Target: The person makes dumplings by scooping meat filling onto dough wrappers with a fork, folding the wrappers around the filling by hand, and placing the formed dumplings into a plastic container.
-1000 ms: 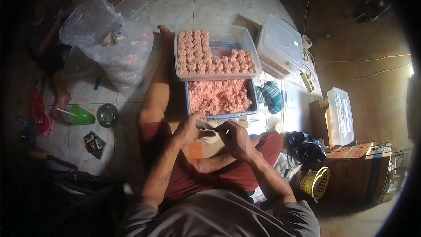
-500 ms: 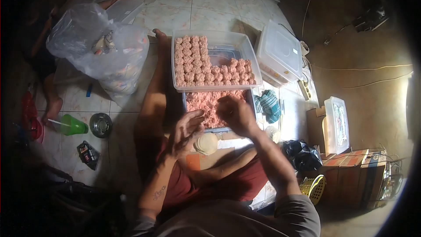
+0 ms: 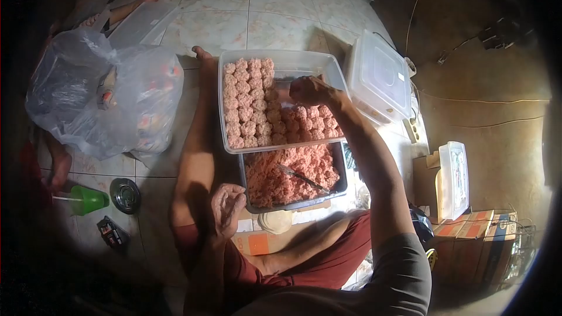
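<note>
1. Head view. Landmark for all bearings: the clear tub (image 3: 304, 63), ahead of the seated person.
2. Pink balls (image 3: 246, 105) sit inside the tub in close rows: long columns down its left side, shorter ones along its near right, roughly an L. The tub's far right part shows bare bottom.
3. Right hand (image 3: 313, 89) is over that bare part of the tub, back of the hand upward, fingers curled under. Cannot tell whether this grip is clamped on a ball or simply folded (the knuckles block the view).
4. Left hand (image 3: 227, 209) is on the near side of the tub, off its near left corner, fingers bent. Nothing visible in that grip; cannot tell whether thumb and fingertips meet.
5. Dark basin (image 3: 304, 201) lies just on the near side of the tub, whose near edge overlaps it in view. Loose pink mixture (image 3: 263, 181) fills it; a slim tool (image 3: 310, 183) lies slantwise on top.
6. Farther to the near side of the tub, past the basin: a pale round disc (image 3: 275, 222), cardboard (image 3: 287, 241) beneath.
7. Left of the tub: the person's bare leg (image 3: 196, 158), then a bulging clear bag (image 3: 140, 93). Near left, well apart: green cup (image 3: 93, 200), dark round dish (image 3: 125, 195).
8. Right of the tub, just beside: lidded box (image 3: 379, 76).
</note>
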`<state>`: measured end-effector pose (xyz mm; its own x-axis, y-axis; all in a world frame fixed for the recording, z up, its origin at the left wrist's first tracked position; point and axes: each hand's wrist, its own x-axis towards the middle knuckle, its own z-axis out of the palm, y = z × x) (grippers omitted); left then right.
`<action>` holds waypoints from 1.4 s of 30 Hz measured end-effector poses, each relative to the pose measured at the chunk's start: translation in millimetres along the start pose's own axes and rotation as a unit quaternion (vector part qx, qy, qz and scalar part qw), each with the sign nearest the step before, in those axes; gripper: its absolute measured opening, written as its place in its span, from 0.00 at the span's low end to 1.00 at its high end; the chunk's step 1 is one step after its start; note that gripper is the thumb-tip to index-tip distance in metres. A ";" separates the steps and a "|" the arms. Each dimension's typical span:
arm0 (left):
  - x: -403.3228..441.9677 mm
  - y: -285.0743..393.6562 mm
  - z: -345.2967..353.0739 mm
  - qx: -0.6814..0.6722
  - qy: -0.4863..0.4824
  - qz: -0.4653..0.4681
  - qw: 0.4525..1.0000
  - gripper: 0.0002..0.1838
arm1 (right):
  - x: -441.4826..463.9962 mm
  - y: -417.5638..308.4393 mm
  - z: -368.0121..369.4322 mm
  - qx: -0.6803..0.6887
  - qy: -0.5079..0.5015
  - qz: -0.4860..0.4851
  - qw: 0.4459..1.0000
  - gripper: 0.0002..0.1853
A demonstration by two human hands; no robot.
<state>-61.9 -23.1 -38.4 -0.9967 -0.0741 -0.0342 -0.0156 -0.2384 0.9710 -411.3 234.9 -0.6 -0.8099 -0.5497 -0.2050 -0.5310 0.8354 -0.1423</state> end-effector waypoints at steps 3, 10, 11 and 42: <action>0.7 -0.2 0.4 0.010 -0.004 0.006 1.000 0.11 | -1.6 4.8 1.8 0.039 -0.102 0.031 0.994 0.12; 0.7 -2.4 0.0 0.022 -0.020 0.002 1.000 0.08 | -62.1 -13.0 -36.5 0.106 0.362 -0.055 0.925 0.13; -0.5 -1.4 3.2 0.009 -0.007 0.009 1.000 0.07 | -81.0 -17.0 -41.3 0.104 0.365 -0.054 0.923 0.13; -59.9 -122.5 55.2 0.574 -0.239 0.277 0.733 0.06 | -237.0 -81.3 94.0 0.011 0.272 -0.049 0.961 0.09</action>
<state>-4.7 64.0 -142.3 -0.7853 0.5620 0.2598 0.6184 0.6916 0.3732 -152.7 296.6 -31.5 -0.7694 -0.5361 0.3472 -0.6114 0.7755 -0.1575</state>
